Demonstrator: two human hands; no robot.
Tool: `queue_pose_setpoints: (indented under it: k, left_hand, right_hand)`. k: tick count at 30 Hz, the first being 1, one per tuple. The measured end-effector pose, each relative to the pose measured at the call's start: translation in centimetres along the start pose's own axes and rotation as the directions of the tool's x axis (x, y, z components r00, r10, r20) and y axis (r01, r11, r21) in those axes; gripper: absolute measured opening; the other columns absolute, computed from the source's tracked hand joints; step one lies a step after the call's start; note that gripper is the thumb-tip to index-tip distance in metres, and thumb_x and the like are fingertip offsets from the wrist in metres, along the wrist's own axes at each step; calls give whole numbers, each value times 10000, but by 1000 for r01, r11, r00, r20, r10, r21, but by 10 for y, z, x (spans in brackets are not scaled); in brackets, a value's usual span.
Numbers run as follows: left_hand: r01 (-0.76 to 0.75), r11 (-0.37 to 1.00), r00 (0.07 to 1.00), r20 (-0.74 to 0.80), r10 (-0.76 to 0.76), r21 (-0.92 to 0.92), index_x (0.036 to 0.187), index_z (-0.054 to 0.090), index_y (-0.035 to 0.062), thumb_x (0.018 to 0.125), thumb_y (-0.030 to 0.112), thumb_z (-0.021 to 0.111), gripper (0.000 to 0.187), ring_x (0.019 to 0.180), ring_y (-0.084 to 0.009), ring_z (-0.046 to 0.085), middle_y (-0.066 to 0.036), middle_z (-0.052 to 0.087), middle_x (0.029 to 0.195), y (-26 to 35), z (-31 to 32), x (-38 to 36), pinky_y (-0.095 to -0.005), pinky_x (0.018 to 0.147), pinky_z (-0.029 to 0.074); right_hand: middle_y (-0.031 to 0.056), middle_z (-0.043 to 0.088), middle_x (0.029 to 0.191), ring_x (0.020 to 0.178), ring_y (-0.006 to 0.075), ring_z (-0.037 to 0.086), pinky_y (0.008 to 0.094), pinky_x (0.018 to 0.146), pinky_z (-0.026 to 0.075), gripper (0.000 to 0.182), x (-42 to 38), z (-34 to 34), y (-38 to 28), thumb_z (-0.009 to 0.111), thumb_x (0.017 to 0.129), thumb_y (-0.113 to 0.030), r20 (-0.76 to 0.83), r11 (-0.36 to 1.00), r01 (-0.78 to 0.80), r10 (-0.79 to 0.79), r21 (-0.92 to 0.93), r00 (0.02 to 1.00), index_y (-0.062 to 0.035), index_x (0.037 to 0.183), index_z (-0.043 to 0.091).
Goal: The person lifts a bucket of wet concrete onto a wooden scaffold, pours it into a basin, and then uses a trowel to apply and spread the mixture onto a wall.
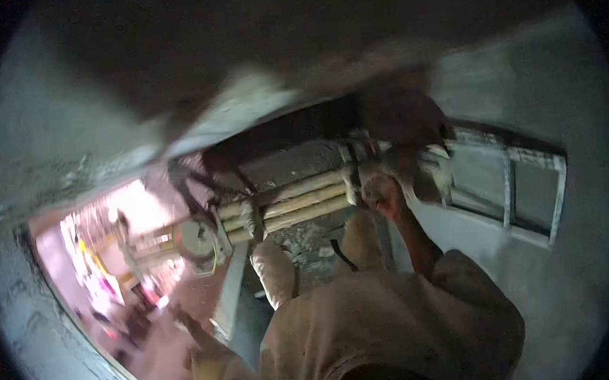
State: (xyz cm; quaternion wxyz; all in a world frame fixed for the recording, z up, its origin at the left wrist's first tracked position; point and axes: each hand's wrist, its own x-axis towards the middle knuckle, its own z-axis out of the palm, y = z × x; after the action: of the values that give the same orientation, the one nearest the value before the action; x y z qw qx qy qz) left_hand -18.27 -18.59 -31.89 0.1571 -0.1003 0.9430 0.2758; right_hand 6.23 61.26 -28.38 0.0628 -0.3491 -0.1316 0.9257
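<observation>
Several bamboo poles (298, 201) lie side by side as a narrow platform, and the right hand (384, 193) reaches down to their end, the arm stretched out from a dusty tan sleeve. The fingers (375, 185) rest against the pole ends, just beside a dark lashing (352, 179) that binds them. They look curled rather than spread, but motion blur hides whether they actually grip a pole or only touch it, so I cannot tell. The left hand does not show. A blurred brown shape (405, 119) just above the fingers is too smeared to name.

Below the fingers and toward the body, two feet (276, 271) stand on the poles, with loose rubble (308, 243) between them. To the far side of the fingers sits a pale window frame (508, 176) set in a grey wall (566, 87). Well away on the other side, far below, a bright street (136, 209) shows.

As for progress, the wall around the window looks evenly coated and smooth, which suggests that stretch is done. The ledge above the poles looks rough and broken, so work there seems unfinished. The hand at the platform's end reads as steadying or shifting position, not finishing anything.
</observation>
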Motion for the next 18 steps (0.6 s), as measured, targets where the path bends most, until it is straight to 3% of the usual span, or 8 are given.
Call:
queue_pose_setpoints:
  k: [1, 2, 4, 5, 7, 8, 13, 18]
  left_hand:
    - [163, 980, 986, -22, -166, -113, 1383, 391, 19, 901, 218, 603, 563, 1158, -255, 508, -184, 473, 1335, 29, -1, 0, -326, 904, 453]
    - [262, 943, 963, -12, -270, -204, 1385, 389, 21, 901, 220, 603, 565, 1156, -255, 509, -183, 474, 1334, 57, 1, 3, -328, 902, 454]
    - [323, 915, 945, 31, -325, -242, 1387, 387, 24, 900, 225, 604, 571, 1150, -256, 512, -181, 476, 1333, 123, 5, 15, -332, 898, 457]
    - [327, 913, 945, 53, -324, -245, 1389, 385, 26, 899, 228, 604, 573, 1148, -256, 513, -180, 477, 1332, 156, 10, 22, -334, 896, 458]
    - [298, 929, 954, 78, -288, -221, 1392, 382, 30, 898, 233, 605, 578, 1143, -257, 515, -178, 479, 1330, 211, 17, 36, -339, 891, 461]
    - [277, 936, 961, 86, -264, -216, 1393, 381, 31, 898, 235, 606, 581, 1140, -257, 516, -177, 479, 1329, 235, 21, 40, -341, 889, 462]
    - [225, 954, 973, 96, -209, -198, 1400, 374, 40, 896, 248, 608, 594, 1127, -259, 521, -172, 484, 1325, 307, 42, 28, -352, 878, 468]
    - [282, 940, 958, 113, -264, -193, 1407, 366, 48, 894, 260, 610, 607, 1114, -260, 527, -167, 488, 1320, 309, 65, -32, -363, 867, 474]
  right_hand:
    - [154, 553, 1141, 942, 258, 607, 339, 607, 564, 457, -23, -12, -11, 579, 906, -410, -294, 989, 143, -127, 33, 947, -45, 1178, 546]
    - [149, 561, 1124, 926, 255, 610, 337, 605, 567, 471, -43, -27, -25, 565, 913, -426, -565, 961, 273, -205, 37, 800, -41, 1184, 538]
    - [157, 518, 1219, 1007, 286, 583, 389, 718, 569, 551, -63, -153, -44, 563, 905, -470, -202, 914, 402, -404, -56, 892, -55, 1260, 487]
    - [157, 518, 1219, 1007, 286, 583, 389, 718, 569, 551, -76, -185, -53, 563, 905, -470, -249, 896, 443, -437, -33, 864, -55, 1260, 487]
    - [158, 436, 1314, 1073, 306, 545, 436, 825, 542, 636, -103, -234, -57, 579, 898, -473, -827, 891, 446, -184, 88, 531, -61, 1347, 399]
    - [157, 428, 1320, 1081, 306, 539, 438, 835, 537, 638, -107, -259, -63, 581, 898, -470, -898, 883, 460, -126, 92, 422, -62, 1351, 394]
    - [153, 391, 1354, 1119, 309, 511, 450, 883, 509, 652, -117, -354, -83, 591, 896, -455, -917, 855, 512, -138, 81, 375, -69, 1372, 369]
    - [148, 354, 1387, 1156, 312, 483, 463, 931, 481, 669, -129, -391, -80, 601, 894, -440, -858, 848, 516, -174, 119, 484, -76, 1393, 344]
